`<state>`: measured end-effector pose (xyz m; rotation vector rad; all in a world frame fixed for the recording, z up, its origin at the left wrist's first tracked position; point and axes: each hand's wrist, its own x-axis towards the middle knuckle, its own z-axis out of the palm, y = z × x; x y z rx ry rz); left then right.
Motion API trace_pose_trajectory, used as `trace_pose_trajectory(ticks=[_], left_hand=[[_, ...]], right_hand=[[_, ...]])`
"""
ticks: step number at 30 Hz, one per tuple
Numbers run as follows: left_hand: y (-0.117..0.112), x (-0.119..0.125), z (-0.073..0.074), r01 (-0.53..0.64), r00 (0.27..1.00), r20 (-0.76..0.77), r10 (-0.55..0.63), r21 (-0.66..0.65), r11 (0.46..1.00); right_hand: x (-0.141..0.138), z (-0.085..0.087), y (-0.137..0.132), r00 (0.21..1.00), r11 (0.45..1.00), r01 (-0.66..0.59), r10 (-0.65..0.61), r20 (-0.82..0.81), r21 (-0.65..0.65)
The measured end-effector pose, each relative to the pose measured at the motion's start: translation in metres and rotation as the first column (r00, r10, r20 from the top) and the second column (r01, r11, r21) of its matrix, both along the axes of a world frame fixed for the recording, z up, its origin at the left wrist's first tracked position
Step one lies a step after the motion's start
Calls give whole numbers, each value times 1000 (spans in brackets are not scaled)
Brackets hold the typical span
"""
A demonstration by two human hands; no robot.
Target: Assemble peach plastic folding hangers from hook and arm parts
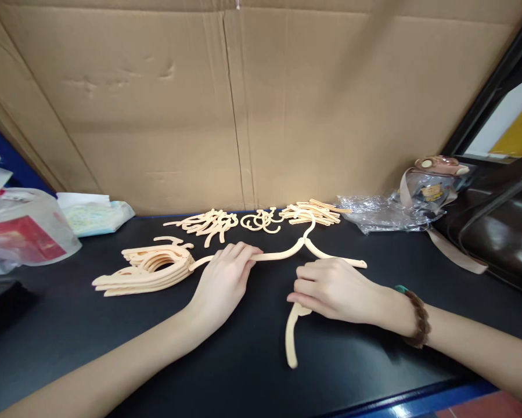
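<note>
A cream plastic clothes hanger (282,253) lies in the middle of the black table, its hook pointing away from me and its two arms spread. My left hand (226,281) is closed around its left arm. Between the fingers of my right hand (333,290) is a curved cream hanger piece (291,342), whose lower end sticks out towards me. That hand is just in front of the hanger's right arm, and its palm side is hidden. To the left, a stack of folded cream hangers (156,276) lies close to the hanger's left tip.
Along the back lie piles of curved pieces (206,223), hooks (263,220) and straight bars (317,212). Clear plastic wrap (374,215), a bottle with a brown lid (432,183) and a dark bag (504,220) stand right. A tissue pack (95,217) and a translucent tub (29,226) are left.
</note>
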<state>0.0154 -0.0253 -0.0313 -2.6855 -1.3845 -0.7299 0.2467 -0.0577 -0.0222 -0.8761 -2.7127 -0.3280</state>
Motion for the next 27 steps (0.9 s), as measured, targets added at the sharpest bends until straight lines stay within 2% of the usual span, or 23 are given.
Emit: trace_pose_trajectory(ticks=[5, 9, 14, 17, 22, 27], left_hand=[[1, -2, 0, 7, 997, 72, -10, 44, 999], [0, -2, 2, 32, 995, 86, -40, 90, 995], [-4, -2, 6, -21, 995, 98, 3, 177, 984], [-6, -1, 8, -59, 993, 113, 35, 222, 973], [-7, 0, 8, -59, 994, 106, 35, 237, 970], [-6, -1, 7, -51, 994, 106, 26, 242, 969]], right_hand=[[7, 8, 3, 989, 981, 100, -117, -91, -167], [12, 10, 7, 973, 938, 59, -130, -191, -340], [15, 8, 12, 949, 908, 1, -133, -287, -419], [14, 6, 12, 958, 915, -36, -83, -276, -401], [15, 3, 12, 979, 971, 127, -156, -133, -203], [17, 1, 14, 992, 989, 122, -123, -6, -82]])
